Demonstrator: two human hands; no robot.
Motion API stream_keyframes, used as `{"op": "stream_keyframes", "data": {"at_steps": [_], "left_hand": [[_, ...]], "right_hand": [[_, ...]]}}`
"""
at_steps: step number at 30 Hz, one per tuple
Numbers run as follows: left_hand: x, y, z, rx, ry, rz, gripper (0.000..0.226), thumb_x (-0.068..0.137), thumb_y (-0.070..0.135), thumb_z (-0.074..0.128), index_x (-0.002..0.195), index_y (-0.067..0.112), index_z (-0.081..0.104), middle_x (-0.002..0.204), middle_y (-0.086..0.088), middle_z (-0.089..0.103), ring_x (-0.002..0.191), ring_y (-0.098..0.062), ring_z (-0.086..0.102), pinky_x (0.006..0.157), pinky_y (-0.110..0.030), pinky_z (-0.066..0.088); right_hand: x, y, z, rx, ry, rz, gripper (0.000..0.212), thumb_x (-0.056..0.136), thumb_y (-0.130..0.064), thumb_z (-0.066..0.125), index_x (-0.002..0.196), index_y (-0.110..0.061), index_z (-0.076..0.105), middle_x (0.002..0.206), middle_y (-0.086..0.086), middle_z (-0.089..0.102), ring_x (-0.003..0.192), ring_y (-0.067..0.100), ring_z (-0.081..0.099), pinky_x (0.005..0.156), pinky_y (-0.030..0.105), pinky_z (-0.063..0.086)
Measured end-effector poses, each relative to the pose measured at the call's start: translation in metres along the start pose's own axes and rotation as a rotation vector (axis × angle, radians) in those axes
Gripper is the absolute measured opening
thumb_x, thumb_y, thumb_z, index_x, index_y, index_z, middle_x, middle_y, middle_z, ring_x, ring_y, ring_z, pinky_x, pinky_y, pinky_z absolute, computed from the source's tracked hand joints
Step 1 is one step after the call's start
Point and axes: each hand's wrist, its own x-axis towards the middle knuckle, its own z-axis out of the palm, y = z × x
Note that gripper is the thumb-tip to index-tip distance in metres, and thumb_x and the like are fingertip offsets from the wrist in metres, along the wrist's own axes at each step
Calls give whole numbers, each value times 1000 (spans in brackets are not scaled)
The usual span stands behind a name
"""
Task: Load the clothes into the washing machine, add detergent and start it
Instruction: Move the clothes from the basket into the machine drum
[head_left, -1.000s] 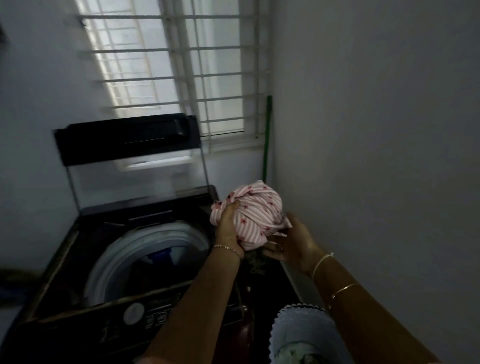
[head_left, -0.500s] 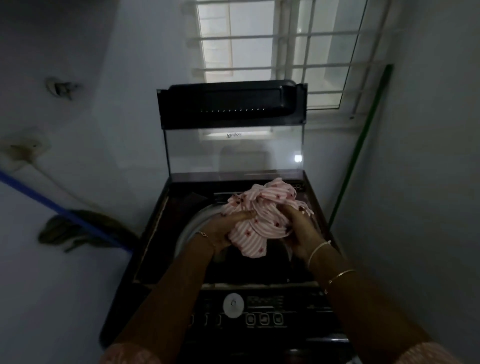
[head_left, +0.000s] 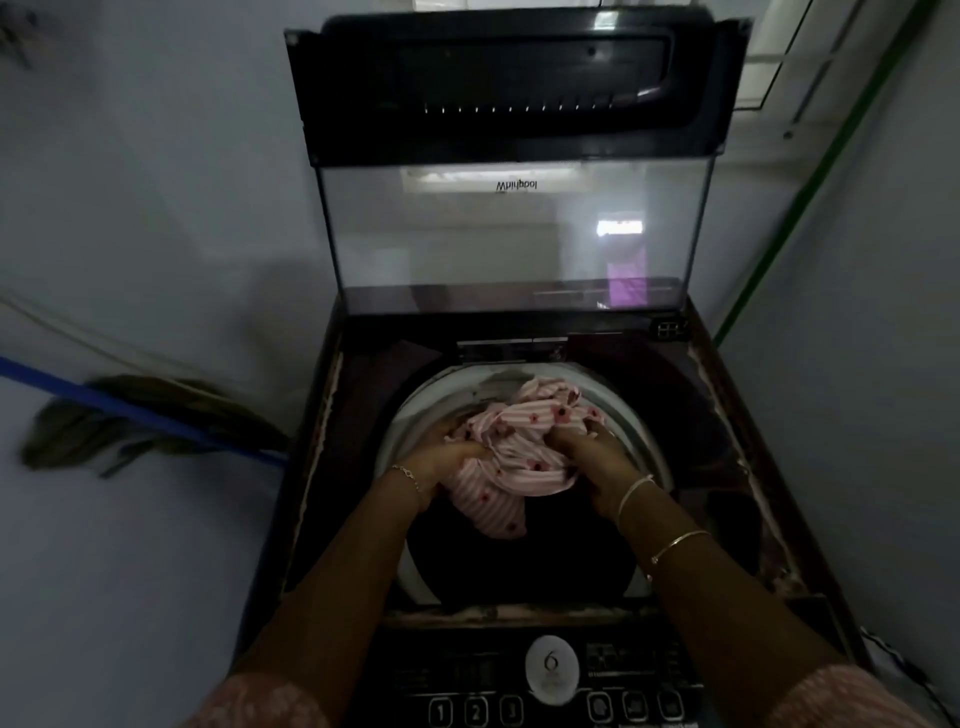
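Note:
A dark top-loading washing machine stands in front of me with its glass lid raised upright. A bundled pink striped garment with small dark flowers hangs in the round drum opening. My left hand grips its left side and my right hand grips its right side. Both hands are inside the opening's rim. The drum's inside is dark and I cannot see its contents. No detergent is in view.
The control panel with a round dial and numbered buttons runs along the near edge. A blue-handled broom leans on the left wall. A green pole leans in the right corner. Walls stand close on both sides.
The garment went from beside the machine's right side to over the drum, then down into the opening. My view dropped and closed in on the machine.

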Motion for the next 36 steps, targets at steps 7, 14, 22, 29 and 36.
{"op": "stream_keyframes", "data": {"at_steps": [7, 14, 22, 29, 36], "left_hand": [[8, -12, 10, 21, -30, -209, 33, 87, 24, 64, 119, 17, 57, 106, -8, 64, 87, -22, 61, 71, -32, 52], [-5, 1, 48, -24, 12, -187, 14, 92, 16, 56, 80, 14, 60, 76, -5, 59, 69, -19, 55, 63, -25, 46], [-42, 26, 132, -82, -101, -21, 15, 97, 24, 51, 106, 18, 61, 111, -2, 65, 100, -17, 61, 80, -28, 48], [-101, 42, 248, -84, -231, 81, 13, 97, 23, 50, 105, 19, 60, 113, -4, 65, 106, -22, 60, 85, -32, 48], [-142, 25, 371, -33, -353, 63, 20, 97, 20, 52, 115, 13, 56, 113, -4, 64, 105, -22, 59, 91, -34, 47]], "right_hand": [[-10, 2, -16, -62, 49, 173, 8, 90, -3, 58, 97, 1, 59, 76, 13, 61, 52, 16, 64, 39, 18, 48], [-29, -14, -37, 0, 52, 176, 18, 93, -8, 48, 82, -12, 61, 68, 6, 52, 57, 18, 49, 51, 27, 43], [-79, -54, -87, 107, -2, 3, 23, 96, -12, 44, 110, -15, 61, 96, 1, 67, 80, 12, 63, 70, 25, 46], [-139, -70, -191, 157, 53, -75, 20, 96, -11, 45, 91, -17, 63, 77, -2, 68, 71, 10, 62, 63, 22, 48], [-180, -57, -308, 192, 183, -103, 20, 97, -14, 42, 91, -19, 60, 86, -2, 63, 76, 9, 59, 60, 23, 42]]}}
